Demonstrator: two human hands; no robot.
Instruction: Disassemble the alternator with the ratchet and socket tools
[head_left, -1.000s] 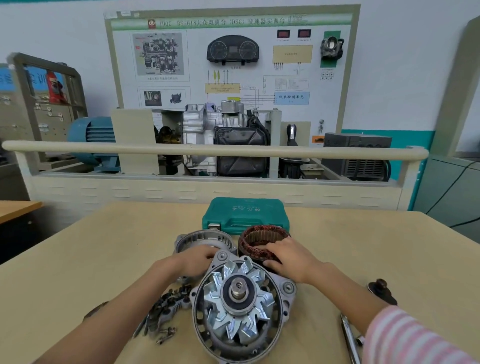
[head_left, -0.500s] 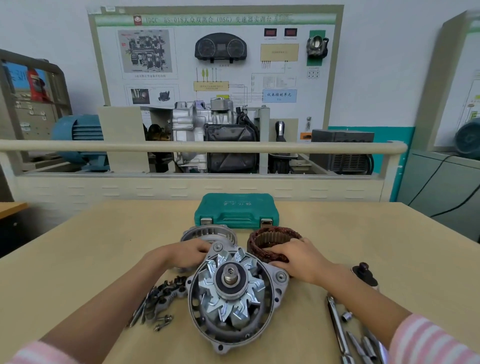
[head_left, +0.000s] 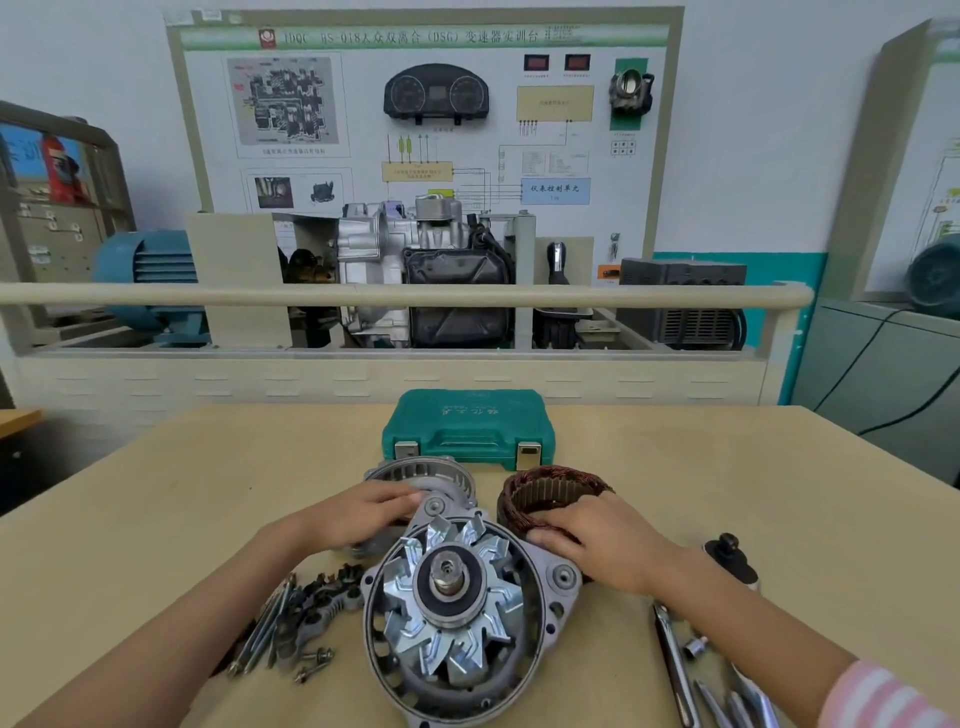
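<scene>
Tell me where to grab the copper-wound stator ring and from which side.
Grip the stator ring across its wall from above, fingers inside the open bore and thumb outside. It lies flat on the table with the bore facing up. The right hand already rests on its near rim.
</scene>
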